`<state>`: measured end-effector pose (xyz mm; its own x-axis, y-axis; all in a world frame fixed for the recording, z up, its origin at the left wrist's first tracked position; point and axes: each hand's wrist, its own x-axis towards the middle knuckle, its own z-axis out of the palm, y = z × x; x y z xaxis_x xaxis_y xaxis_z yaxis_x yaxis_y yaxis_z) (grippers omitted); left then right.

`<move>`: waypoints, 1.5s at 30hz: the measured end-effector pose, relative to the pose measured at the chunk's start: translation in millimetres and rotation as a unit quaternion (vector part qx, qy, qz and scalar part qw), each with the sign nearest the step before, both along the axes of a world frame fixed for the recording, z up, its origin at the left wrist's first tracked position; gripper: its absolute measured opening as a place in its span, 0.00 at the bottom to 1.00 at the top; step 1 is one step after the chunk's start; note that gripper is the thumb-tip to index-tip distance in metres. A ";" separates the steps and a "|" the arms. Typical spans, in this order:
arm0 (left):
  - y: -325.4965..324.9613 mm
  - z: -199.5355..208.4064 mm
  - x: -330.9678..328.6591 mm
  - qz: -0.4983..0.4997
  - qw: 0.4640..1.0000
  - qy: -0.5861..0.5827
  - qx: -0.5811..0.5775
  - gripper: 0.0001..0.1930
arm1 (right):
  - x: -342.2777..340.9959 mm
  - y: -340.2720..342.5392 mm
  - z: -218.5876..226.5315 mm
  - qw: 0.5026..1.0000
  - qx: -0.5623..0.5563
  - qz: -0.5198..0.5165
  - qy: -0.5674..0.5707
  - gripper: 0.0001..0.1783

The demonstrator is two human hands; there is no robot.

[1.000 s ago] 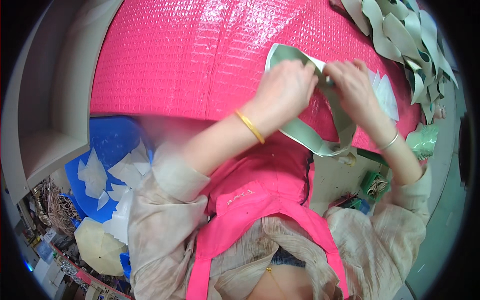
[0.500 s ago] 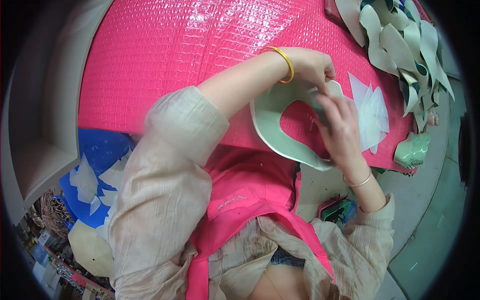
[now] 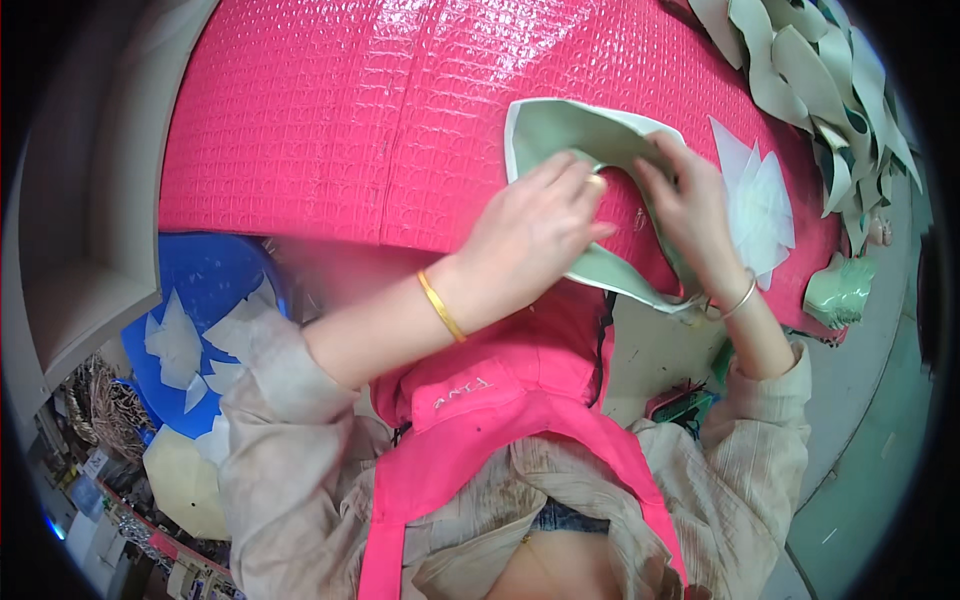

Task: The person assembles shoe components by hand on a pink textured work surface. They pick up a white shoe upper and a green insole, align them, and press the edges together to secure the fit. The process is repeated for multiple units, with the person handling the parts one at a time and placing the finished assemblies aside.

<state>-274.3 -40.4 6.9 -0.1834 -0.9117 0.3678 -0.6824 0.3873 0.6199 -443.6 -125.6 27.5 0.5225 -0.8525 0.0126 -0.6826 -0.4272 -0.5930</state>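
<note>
A curved pale green piece point(image 3: 560, 128) with white edges, soft and shaped like a shoe upper, lies on the pink table covering in front of me. It bends round an opening that shows pink. My left hand point(image 3: 535, 230), with a yellow bangle at its wrist, reaches across the piece; its curled fingers close on the inner edge. At the piece's right side my right hand point(image 3: 690, 205) pinches the rim between thumb and fingers. Both sets of fingertips are partly hidden and slightly blurred.
Translucent white pointed sheets point(image 3: 757, 210) lie fanned out right of the piece. Farther back right is a heap of similar pale pieces point(image 3: 815, 75). A green bundle point(image 3: 840, 290) sits at the right edge. On the left, a blue tub point(image 3: 205, 265) holds white scraps beside a grey shelf point(image 3: 85, 330).
My left hand has drawn back toward me and left, from the piece's far edge to its inner edge. The piece's far side now stands out more, and my right hand has shifted to its upper right rim.
</note>
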 end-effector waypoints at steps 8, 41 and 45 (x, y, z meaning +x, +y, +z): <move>13.0 -30.2 -16.1 0.054 0.991 -0.113 -0.045 0.20 | 2.1 -27.0 4.4 0.992 0.062 0.031 0.104 0.15; -23.6 -35.1 -35.6 -0.031 0.981 -0.169 -0.086 0.18 | -46.0 -23.4 -23.6 0.997 0.049 -0.065 -0.007 0.13; -27.4 -40.7 -34.1 -0.075 0.991 -0.103 -0.039 0.18 | -47.2 -26.9 -23.5 0.998 0.030 -0.058 -0.005 0.13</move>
<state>-308.4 -67.8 -33.8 -0.3939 -0.8383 0.3769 -0.7220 0.5360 0.4376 -490.8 -152.5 4.0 0.4211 -0.9063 -0.0359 -0.7190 -0.3094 -0.6224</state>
